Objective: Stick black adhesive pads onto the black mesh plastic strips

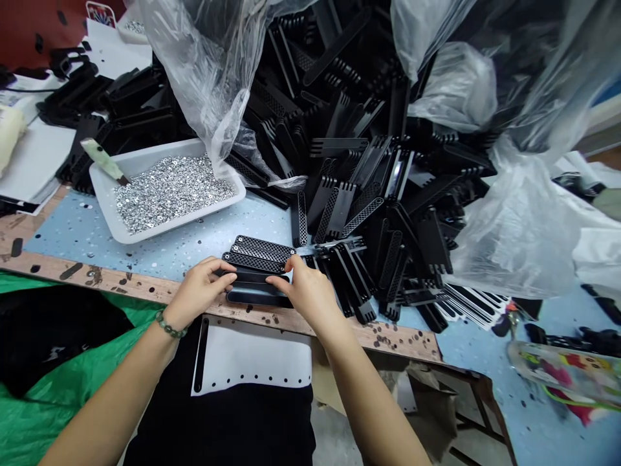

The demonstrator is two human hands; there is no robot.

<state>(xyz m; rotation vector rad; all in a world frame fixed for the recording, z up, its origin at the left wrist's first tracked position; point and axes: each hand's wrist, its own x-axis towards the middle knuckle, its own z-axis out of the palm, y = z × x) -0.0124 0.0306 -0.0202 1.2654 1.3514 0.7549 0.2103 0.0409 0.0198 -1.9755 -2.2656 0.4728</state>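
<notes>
Black plastic strips (369, 162) lie in a big heap at the back of the pale blue tabletop (63, 230), with clear plastic bags (514, 226) around them. Near the left edge, a white tray (160, 228) is full of tiny silver rings (169, 194), and a tool with a pale green handle (99, 158) leans in it. At the front edge, the left hand (198, 291) and right hand (310, 298) are closed in narrow, holding a small row of black mesh strips (257, 262) from both ends.
</notes>
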